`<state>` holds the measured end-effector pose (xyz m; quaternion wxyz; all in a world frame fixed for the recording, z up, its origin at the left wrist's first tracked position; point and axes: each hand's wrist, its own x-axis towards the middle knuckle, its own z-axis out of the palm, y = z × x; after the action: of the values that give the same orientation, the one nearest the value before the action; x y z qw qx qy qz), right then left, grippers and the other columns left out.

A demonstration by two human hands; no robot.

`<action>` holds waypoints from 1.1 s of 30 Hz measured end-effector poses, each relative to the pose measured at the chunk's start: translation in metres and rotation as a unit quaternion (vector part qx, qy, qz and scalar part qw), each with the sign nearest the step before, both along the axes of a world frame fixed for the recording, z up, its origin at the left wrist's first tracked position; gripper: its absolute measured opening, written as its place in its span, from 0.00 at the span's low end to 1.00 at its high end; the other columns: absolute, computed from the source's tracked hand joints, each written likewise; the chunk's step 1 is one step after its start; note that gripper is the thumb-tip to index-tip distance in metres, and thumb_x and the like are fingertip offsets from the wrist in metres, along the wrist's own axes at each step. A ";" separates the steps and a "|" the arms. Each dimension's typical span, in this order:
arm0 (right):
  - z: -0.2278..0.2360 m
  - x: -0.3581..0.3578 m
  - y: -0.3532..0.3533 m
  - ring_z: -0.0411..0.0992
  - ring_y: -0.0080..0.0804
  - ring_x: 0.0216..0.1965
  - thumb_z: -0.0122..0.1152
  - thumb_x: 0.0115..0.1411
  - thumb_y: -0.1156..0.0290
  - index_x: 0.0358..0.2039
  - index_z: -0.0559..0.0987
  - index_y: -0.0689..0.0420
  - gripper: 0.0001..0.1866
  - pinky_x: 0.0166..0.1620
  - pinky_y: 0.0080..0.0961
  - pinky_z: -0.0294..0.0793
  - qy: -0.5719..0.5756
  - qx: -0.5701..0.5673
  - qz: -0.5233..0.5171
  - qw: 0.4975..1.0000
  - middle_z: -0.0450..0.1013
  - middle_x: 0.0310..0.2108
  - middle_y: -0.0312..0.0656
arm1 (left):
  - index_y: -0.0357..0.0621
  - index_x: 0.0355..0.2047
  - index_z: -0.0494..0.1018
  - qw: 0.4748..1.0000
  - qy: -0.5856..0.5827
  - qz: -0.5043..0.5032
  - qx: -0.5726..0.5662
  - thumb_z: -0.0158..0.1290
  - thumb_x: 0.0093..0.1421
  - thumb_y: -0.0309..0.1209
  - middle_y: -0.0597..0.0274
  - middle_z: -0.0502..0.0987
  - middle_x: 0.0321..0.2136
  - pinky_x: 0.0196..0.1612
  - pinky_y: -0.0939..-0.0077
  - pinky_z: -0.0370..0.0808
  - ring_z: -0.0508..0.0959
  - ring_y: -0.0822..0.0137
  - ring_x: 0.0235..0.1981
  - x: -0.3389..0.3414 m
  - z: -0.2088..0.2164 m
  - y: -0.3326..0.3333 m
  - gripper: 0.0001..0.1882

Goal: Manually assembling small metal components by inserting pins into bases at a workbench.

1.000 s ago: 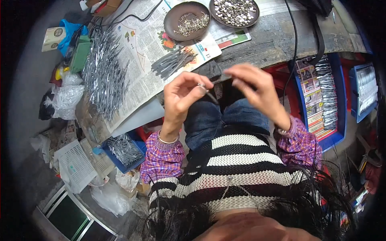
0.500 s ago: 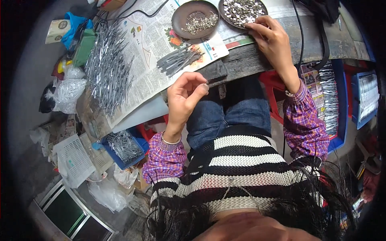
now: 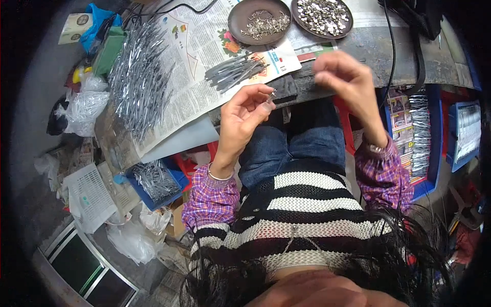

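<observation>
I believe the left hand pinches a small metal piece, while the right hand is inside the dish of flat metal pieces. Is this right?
No: the right hand is outside the dish of flat metal pieces, nearer the body, as the head view shows. The left hand pinches a small metal piece.

Purple checked sleeves (image 3: 210, 200); black-and-white striped top (image 3: 314, 204); blue jeans (image 3: 317, 148); silver-grey strips (image 3: 139, 84) toward the grey bench's (image 3: 376, 56) left edge; dark brown dishes (image 3: 241, 19) well in from its near edge; blue tray (image 3: 434, 138) off its near right corner
</observation>
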<state>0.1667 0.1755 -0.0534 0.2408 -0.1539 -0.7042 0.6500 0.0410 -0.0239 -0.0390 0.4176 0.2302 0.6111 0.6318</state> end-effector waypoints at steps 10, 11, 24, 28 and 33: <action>-0.012 0.010 -0.061 0.70 0.16 0.27 0.61 0.52 0.79 0.32 0.76 0.63 0.06 0.32 0.13 0.71 -0.036 -0.320 0.058 0.945 0.74 0.27 0.34 | 0.35 0.42 0.71 1.000 -0.010 -0.024 -0.005 0.53 0.56 0.23 0.60 0.75 0.30 0.28 0.87 0.66 0.71 0.77 0.25 0.007 -0.001 -0.001 0.13; -0.015 0.010 -0.063 0.71 0.16 0.28 0.61 0.52 0.79 0.32 0.76 0.62 0.06 0.32 0.13 0.71 -0.024 -0.326 0.058 0.943 0.73 0.28 0.34 | 0.35 0.42 0.71 1.000 -0.010 -0.024 -0.005 0.53 0.56 0.23 0.60 0.75 0.30 0.28 0.87 0.66 0.71 0.77 0.25 0.009 -0.001 -0.001 0.13; -0.019 0.011 -0.073 0.72 0.18 0.29 0.62 0.51 0.79 0.32 0.72 0.61 0.08 0.32 0.13 0.71 0.005 -0.337 0.027 0.941 0.72 0.28 0.35 | 0.37 0.40 0.73 0.999 0.019 -0.036 -0.017 0.53 0.56 0.22 0.67 0.75 0.30 0.31 0.87 0.69 0.72 0.80 0.28 0.018 -0.002 -0.006 0.11; -0.018 0.012 -0.072 0.71 0.17 0.29 0.62 0.51 0.80 0.31 0.72 0.61 0.08 0.32 0.13 0.71 0.009 -0.329 0.016 0.944 0.72 0.28 0.35 | 0.36 0.40 0.74 0.999 0.018 -0.031 -0.005 0.54 0.56 0.21 0.67 0.75 0.30 0.31 0.87 0.69 0.71 0.81 0.28 0.019 -0.004 -0.003 0.11; -0.019 0.009 -0.072 0.70 0.17 0.28 0.62 0.51 0.80 0.31 0.72 0.61 0.08 0.32 0.13 0.71 0.004 -0.335 0.027 0.942 0.72 0.29 0.35 | 0.36 0.40 0.73 1.000 -0.003 -0.023 -0.006 0.52 0.56 0.19 0.66 0.75 0.31 0.32 0.87 0.69 0.73 0.80 0.30 0.019 -0.001 -0.003 0.10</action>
<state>0.1760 0.1036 -0.0719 0.1607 -0.2035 -0.4488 0.8552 0.0599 -0.0271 -0.0401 0.4355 0.2393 0.6082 0.6190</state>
